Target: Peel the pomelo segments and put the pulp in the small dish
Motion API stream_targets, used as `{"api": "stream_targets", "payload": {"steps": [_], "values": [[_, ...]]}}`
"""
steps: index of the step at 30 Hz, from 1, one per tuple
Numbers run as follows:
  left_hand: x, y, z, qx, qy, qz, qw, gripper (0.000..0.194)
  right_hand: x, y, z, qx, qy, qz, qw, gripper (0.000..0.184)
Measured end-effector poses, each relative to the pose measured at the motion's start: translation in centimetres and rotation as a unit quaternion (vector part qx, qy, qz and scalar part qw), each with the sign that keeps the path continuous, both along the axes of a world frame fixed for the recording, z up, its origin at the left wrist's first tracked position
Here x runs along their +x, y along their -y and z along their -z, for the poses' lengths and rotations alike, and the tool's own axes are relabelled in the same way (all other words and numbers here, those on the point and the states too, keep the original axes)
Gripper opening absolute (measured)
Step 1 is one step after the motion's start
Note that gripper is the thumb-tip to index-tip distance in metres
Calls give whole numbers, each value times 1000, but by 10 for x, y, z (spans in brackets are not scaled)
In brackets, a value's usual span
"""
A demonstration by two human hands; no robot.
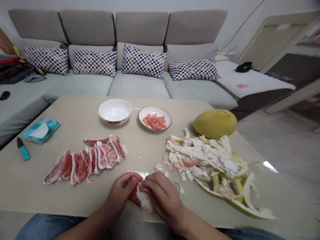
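Observation:
My left hand and my right hand meet low in the middle of the view, both gripping a pomelo segment just above the table. Its red flesh shows, and white pith hangs from it. Peeled segments lie in a loose row to the left of my hands. Shreds of white pith and yellow rind form a heap to the right. Beyond that heap sits a whole yellow-green pomelo piece, rounded side up. A plate holds pink pulp pieces.
A white bowl stands next to the plate on the beige table. A teal-handled knife and a blue tissue packet lie near the left edge. A grey sofa with checked cushions stands behind the table.

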State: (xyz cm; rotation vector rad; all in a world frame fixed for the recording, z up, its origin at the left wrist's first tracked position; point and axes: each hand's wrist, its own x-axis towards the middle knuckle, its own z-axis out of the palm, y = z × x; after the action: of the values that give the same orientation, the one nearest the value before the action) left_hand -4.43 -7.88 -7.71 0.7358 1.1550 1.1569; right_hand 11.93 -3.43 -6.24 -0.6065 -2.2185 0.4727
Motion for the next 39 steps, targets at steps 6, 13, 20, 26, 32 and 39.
{"api": "stream_targets", "payload": {"steps": [6, 13, 20, 26, 32, 39], "values": [[-5, -2, -1, 25, -67, -47, 996, 32, -5, 0, -5, -276, 26, 59, 959, 28], [-6, 0, 4, 35, -76, -23, 996, 31, -4, -1, -9, -312, 83, 61, 944, 14], [-5, -2, 2, 32, -99, -15, 994, 31, 0, 1, -1, -8, 88, 32, 996, 15], [-5, -3, 4, 36, -109, -10, 993, 33, 0, 4, -3, 154, 119, 4, 981, 22], [-5, -2, 4, 18, -65, -1, 998, 34, 1, 8, -7, 177, 133, -28, 975, 24], [-5, -2, 2, 27, -64, 9, 998, 32, 6, 7, -8, 188, 132, -83, 970, 24]]}}
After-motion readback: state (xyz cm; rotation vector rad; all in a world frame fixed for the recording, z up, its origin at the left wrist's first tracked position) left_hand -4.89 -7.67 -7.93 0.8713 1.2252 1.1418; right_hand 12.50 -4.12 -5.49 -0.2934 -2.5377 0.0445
